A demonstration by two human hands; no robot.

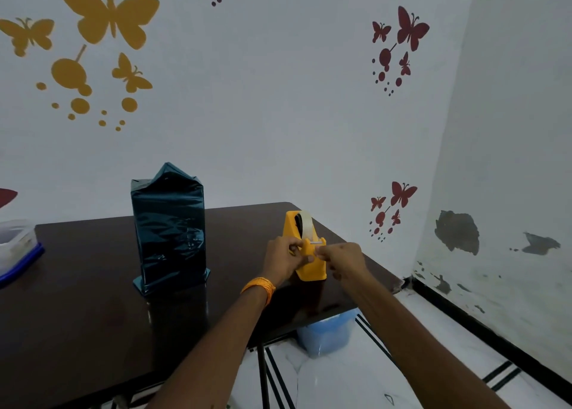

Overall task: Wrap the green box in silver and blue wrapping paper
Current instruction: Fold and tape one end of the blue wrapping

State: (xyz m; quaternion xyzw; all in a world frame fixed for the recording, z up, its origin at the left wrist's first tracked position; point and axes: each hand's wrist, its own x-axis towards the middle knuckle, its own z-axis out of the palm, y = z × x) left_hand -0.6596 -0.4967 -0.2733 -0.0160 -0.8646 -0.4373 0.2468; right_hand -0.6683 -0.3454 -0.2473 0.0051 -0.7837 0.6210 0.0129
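Box (168, 229) looks mostly wrapped: paper round all sides, top folded to a peak. It stands upright mid-table (77, 315), apart from your hands. Sealing's prob. what's left. Left hand (283, 260) grips the tape dispenser (312, 269); right hand (343, 258) fingertips seem to pinch tape (306, 219) at the cutter. Plastic tub (15, 247) at far left; nothing's in your way.
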